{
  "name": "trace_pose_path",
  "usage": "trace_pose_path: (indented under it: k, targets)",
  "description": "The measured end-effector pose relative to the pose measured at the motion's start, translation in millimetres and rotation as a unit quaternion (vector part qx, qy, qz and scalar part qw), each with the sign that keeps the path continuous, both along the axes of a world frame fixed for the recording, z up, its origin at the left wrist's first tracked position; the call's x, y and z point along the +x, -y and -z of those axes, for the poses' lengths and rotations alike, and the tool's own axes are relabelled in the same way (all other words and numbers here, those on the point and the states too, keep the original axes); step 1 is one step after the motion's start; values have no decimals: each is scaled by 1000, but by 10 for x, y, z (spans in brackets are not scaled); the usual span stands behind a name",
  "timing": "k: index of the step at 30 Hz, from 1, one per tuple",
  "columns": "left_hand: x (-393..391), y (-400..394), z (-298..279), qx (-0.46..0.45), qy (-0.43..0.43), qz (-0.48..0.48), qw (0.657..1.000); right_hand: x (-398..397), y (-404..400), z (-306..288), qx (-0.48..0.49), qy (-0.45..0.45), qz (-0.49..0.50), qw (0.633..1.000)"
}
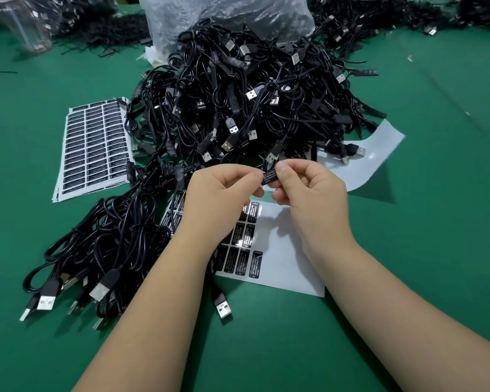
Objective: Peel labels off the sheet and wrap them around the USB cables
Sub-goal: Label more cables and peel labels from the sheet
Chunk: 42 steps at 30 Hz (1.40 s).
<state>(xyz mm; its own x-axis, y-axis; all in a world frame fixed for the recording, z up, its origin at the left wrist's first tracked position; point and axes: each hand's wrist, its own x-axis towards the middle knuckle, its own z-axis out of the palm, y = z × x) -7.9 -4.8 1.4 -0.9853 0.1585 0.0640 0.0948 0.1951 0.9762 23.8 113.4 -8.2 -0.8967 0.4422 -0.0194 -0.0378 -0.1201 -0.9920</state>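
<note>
Both hands meet above a partly used label sheet lying on the green table. My left hand and my right hand pinch a small black label between thumbs and fingertips, around a part of a USB cable whose plug sticks up just behind the label. Several black labels remain on the sheet under my left wrist. A big heap of black USB cables lies right behind the hands.
A full label sheet stack lies at the left. A bundle of cables with plugs toward me sits at the near left. An empty backing sheet curls at the right. A plastic bag and a clear bottle stand at the back.
</note>
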Motion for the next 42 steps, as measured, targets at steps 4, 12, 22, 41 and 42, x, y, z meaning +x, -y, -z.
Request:
trace_pose_path:
  k: [4,12,22,41,42]
  targets:
    - [-15,4,18,10,22,5,1000,16,8,-10,-23,-1,0,1000]
    - [0,-3,18,33,1,23,999,22,8,0,-24,1,-15,1000]
    - [-7,7,9,18,-4,61,998,-1,3,1,-41,-15,19,999]
    - [11,30,8,48,-56,70,995,-17,-11,19,29,33,-22,999]
    - [11,29,9,47,-55,68,995,-10,-4,20,37,30,-19,999]
